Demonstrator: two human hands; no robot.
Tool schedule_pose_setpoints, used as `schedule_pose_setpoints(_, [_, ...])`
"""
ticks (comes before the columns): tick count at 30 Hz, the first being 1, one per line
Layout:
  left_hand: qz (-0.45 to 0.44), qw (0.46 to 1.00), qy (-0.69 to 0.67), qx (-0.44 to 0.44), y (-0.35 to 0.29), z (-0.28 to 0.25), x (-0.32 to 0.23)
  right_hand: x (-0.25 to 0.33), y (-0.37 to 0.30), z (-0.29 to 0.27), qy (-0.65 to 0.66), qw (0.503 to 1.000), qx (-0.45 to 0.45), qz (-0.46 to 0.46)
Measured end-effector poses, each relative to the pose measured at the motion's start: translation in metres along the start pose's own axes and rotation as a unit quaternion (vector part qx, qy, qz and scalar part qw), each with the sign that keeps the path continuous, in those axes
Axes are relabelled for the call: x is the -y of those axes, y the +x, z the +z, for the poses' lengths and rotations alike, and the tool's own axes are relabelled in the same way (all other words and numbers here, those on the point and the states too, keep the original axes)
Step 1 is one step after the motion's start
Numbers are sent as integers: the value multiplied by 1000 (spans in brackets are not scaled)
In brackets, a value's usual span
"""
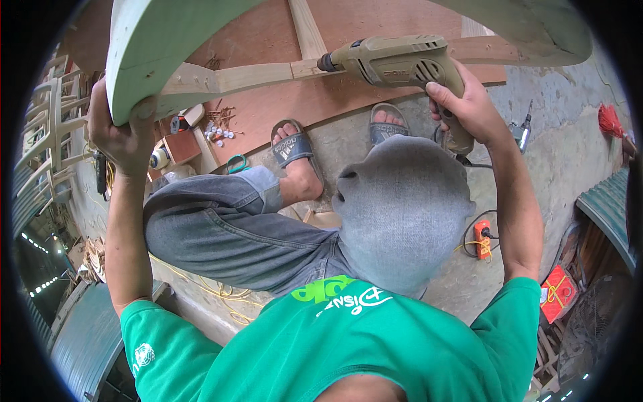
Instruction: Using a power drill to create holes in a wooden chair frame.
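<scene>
My right hand [471, 107] is closed round the handle of an olive-brown power drill [402, 63], which lies level with its black chuck to the left. The chuck meets a pale wooden rail [258, 77] in view; whether a bit is in the wood is hidden. With my left hand [130, 134] I grip the lower end of a broad curved wooden piece [151, 50], thumb on its near side. Another curved wooden part [529, 33] arches at the upper right. A wooden strut [307, 30] runs up from the rail.
A reddish-brown board [261, 130] lies under the frame, with screws [228, 117] and white caps [218, 134] on it. Teal-handled scissors [236, 163] lie by my foot. At the right are an orange power socket [482, 240], a second drill [524, 130] and cables.
</scene>
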State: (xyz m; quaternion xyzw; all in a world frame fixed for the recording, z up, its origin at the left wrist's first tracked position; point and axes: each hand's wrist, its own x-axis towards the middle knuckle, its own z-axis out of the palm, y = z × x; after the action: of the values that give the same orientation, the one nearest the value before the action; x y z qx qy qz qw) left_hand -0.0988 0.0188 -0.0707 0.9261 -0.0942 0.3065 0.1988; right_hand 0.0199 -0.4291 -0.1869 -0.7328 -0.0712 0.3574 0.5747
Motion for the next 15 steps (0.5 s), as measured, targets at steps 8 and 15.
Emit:
schedule_pose_setpoints(8, [-9,1000,-5,16,6,3,-11,-7,6,0,5,1000,8,-11])
schedule_pose_setpoints(15, [-12,999,2,31,9,0,-6,-3,4,4,-3,1000,-5,-7])
